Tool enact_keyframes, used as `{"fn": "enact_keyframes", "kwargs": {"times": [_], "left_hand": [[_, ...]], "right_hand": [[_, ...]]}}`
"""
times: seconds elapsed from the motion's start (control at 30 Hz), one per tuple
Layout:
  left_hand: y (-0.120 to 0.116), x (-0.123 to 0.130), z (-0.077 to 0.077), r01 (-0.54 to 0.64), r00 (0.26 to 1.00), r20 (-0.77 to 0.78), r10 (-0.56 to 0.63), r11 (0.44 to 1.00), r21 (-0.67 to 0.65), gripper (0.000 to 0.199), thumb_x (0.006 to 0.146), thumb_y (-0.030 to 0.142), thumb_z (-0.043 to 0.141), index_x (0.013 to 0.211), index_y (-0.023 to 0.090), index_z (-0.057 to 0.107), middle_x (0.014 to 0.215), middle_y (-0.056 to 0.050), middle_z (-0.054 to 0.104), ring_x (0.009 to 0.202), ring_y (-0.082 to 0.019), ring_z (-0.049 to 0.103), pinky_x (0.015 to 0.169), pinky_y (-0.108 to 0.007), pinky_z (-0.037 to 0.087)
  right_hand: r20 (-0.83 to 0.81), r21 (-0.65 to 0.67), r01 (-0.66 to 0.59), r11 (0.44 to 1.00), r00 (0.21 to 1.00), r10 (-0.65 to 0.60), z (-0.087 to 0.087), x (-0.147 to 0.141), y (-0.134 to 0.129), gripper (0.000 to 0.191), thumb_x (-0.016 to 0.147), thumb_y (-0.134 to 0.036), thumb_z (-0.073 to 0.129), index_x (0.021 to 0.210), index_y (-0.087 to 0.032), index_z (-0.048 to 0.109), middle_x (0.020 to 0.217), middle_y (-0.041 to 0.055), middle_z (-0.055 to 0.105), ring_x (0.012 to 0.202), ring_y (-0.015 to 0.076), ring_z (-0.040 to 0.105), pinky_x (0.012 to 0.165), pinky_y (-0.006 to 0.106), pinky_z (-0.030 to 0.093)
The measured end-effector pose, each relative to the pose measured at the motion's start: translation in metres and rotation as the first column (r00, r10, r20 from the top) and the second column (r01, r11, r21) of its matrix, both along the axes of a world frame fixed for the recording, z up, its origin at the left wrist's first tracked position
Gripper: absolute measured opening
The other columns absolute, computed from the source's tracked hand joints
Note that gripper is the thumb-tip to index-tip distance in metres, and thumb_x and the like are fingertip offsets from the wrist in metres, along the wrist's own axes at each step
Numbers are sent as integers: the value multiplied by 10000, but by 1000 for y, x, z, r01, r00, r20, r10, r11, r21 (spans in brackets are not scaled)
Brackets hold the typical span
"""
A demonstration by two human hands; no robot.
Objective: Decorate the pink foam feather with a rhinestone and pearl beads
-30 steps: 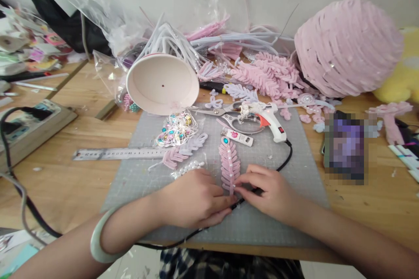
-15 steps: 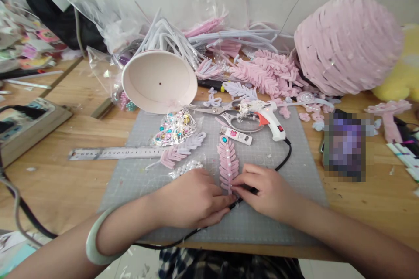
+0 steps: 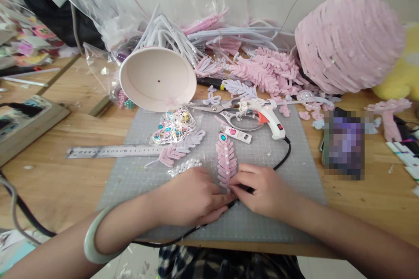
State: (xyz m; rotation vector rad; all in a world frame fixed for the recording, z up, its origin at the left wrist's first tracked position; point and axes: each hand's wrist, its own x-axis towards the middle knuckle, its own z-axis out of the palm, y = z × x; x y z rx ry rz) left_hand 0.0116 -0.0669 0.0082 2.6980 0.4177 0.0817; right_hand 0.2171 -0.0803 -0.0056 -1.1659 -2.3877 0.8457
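A pink leaf-shaped piece point(image 3: 226, 161) lies upright on the grey cutting mat point(image 3: 288, 222), with a row of pearls down its middle and a blue gem at its top. My right hand point(image 3: 262, 189) pinches its lower end between thumb and index finger. From the left, my left hand point(image 3: 199, 198) touches the same end with closed fingers; its fingertips are partly hidden. White pearls point(image 3: 190, 166) lie just above my left hand. A pink and white leaf point(image 3: 180, 148) rests beyond them.
A glue gun point(image 3: 270, 117) and scissors point(image 3: 225, 111) lie at the mat's top, the black cord point(image 3: 284, 157) passing under my hands. A ruler point(image 3: 111, 151) is at left, a white pot point(image 3: 157, 80) behind, a pink wrapped form point(image 3: 350, 41) back right, a phone point(image 3: 345, 144) at right.
The view has shifted slightly. Both hands stay at the leaf's lower end, and the leaf has barely moved.
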Motion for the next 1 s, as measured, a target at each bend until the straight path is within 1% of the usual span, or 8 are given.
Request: {"fn": "enact_keyframes", "kwargs": {"times": [0.13, 0.4, 0.63, 0.77, 0.87, 0.93, 1.0], "left_hand": [[1, 1, 0, -3, 1000, 13, 3, 1000, -6, 249, 914, 255, 423, 1090, 180, 583, 739, -16, 671, 628, -185, 595, 556, -339, 353], [1, 2, 1, 8, 1000, -22, -9, 1000, -9, 253, 930, 262, 382, 1059, 188, 586, 742, -12, 671, 621, -187, 588, 557, -330, 344], [1, 2, 2, 1, 1000, -15, -1, 1000, -14, 238, 923, 253, 390, 1007, 194, 605, 730, -20, 670, 617, -183, 586, 561, -311, 357], [1, 2, 2, 7, 1000, -19, -8, 1000, -14, 262, 919, 246, 390, 1060, 188, 602, 718, -26, 671, 613, -181, 590, 557, -308, 365], [1, 2, 1, 1, 1000, 3, -1, 1000, -19, 284, 918, 251, 397, 1125, 185, 580, 733, -30, 676, 636, -179, 600, 559, -305, 367], [1, 1, 1, -1, 1000, 6, 1, 1000, -21, 294, 920, 257, 399, 1152, 187, 565, 751, -30, 679, 645, -178, 603, 555, -303, 365], [1, 1, 0, 0, 1000, 0, 0, 1000, -21, 298, 920, 262, 401, 1163, 191, 557, 749, -28, 679, 638, -178, 601, 550, -303, 359]], "right_hand": [[-15, 2, 0, 1000, 1000, 0, -1, -1, 0, 162, 815, -173, 521, 728, -159, 658, 675, 14, 599, 606, 103, 540, 542, 203, 358], [-7, -22, -11, 1000, 1000, 11, 1, -3, 1, 178, 802, -154, 504, 700, -155, 650, 661, 16, 607, 605, 105, 541, 553, 202, 358], [11, 50, -10, 999, 1000, 9, -2, -5, 0, 191, 797, -166, 505, 659, -165, 636, 609, 7, 614, 565, 107, 536, 532, 213, 343], [6, 62, 12, 998, 1000, -12, -4, -4, -1, 191, 807, -181, 525, 652, -172, 637, 593, 9, 631, 562, 118, 565, 534, 222, 362], [-80, 20, 40, 999, 996, -39, -5, -1, -2, 150, 815, -177, 543, 744, -189, 675, 654, 12, 672, 611, 124, 599, 572, 219, 407], [-166, -59, 75, 995, 983, -83, -6, 1, -1, 138, 813, -166, 555, 798, -201, 689, 696, 6, 687, 638, 117, 611, 594, 209, 432], [-230, -163, 115, 980, 961, -151, -5, 3, 1, 119, 807, -173, 576, 799, -201, 692, 710, 0, 692, 636, 111, 612, 589, 201, 445]]}}
